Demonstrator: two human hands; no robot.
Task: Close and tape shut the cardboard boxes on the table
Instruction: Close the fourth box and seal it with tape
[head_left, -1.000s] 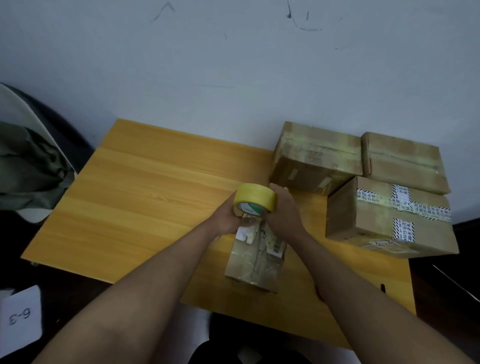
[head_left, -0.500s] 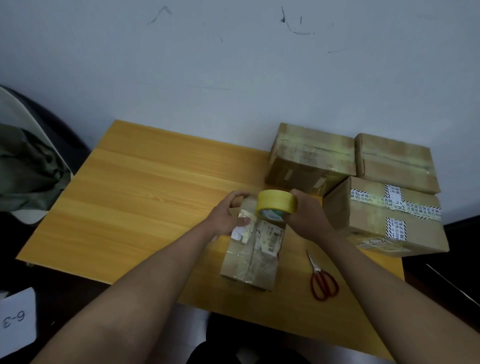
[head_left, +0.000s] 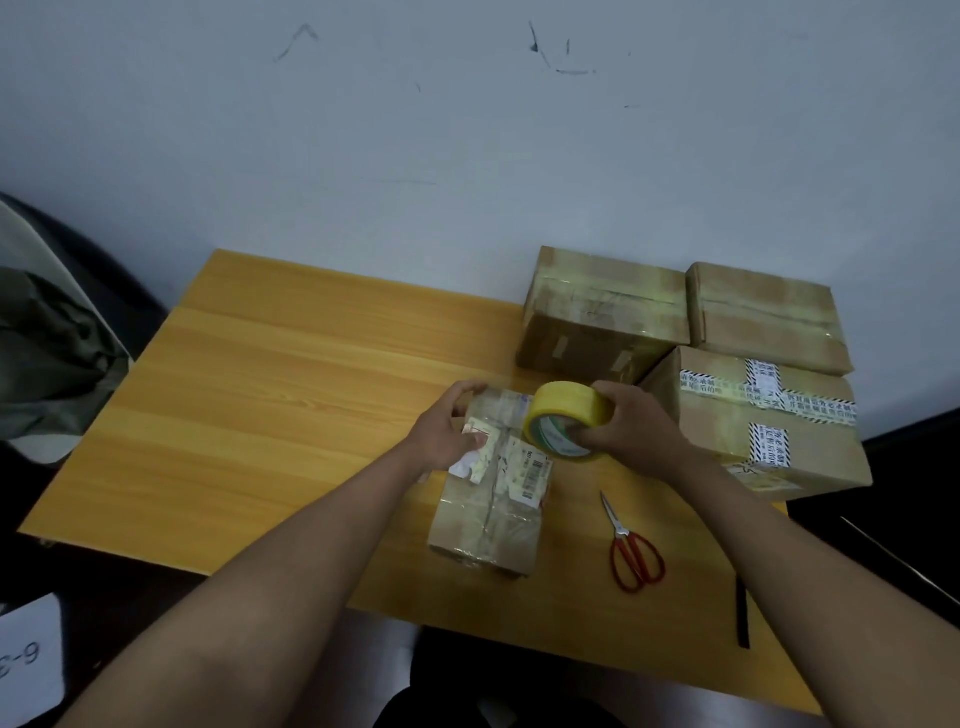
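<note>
Dim, soft, bluish light; wide-angle bending at edges; slightly soft focus.

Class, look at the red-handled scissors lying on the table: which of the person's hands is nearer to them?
The right hand. It grips the yellow tape roll just beyond the scissors, above their tips. The left hand rests on the small box, farther to the scissors' left.

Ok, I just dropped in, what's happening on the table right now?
A person is taping a small cardboard box near the table's front edge. The left hand holds the box's far end, thumb on its labelled top, while the right hand grips a yellow tape roll just to the box's right. Red-handled scissors lie unused on the table beside it. Three larger boxes sit at the back right, already taped shut.
</note>
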